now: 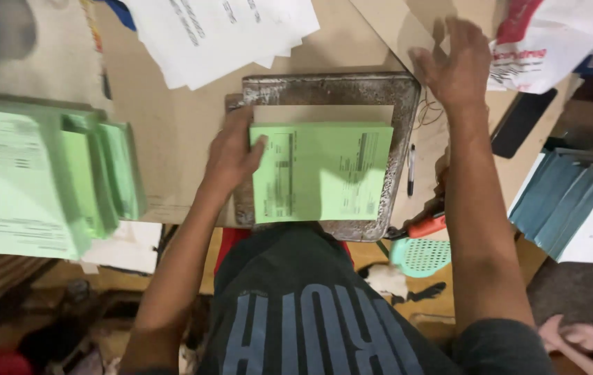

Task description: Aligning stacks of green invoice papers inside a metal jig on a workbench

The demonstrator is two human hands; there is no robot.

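Head view, looking down at a cardboard-covered tabletop (171,125). Left hand (232,154) lies flat on the left edge of a light green printed sheet stack (324,170), fingers spread over the paper's upper-left corner, thumb on the sheet; grip is open and pressing, not pinching. The green stack lies inside a worn metal frame (400,111), squared toward its lower part, bare cardboard showing along the top inside the frame. Right hand (457,64) is raised over the frame's upper-right corner, fingers loosely spread, grip open and holding nothing; slightly blurred, so can't tell if it touches the frame.

Left of the frame, well apart: a thick pile of green forms (26,180), fanned in steps. Above the frame: loose white printed papers (220,31). Just right of the frame: a pen (411,170) lying lengthwise. Far right: a stack of blue-grey booklets (560,201), and a white and red plastic bag (553,42) at top right. Below the tabletop's edge: a teal mesh basket (421,255) and an orange-handled tool (425,226), partly hidden.
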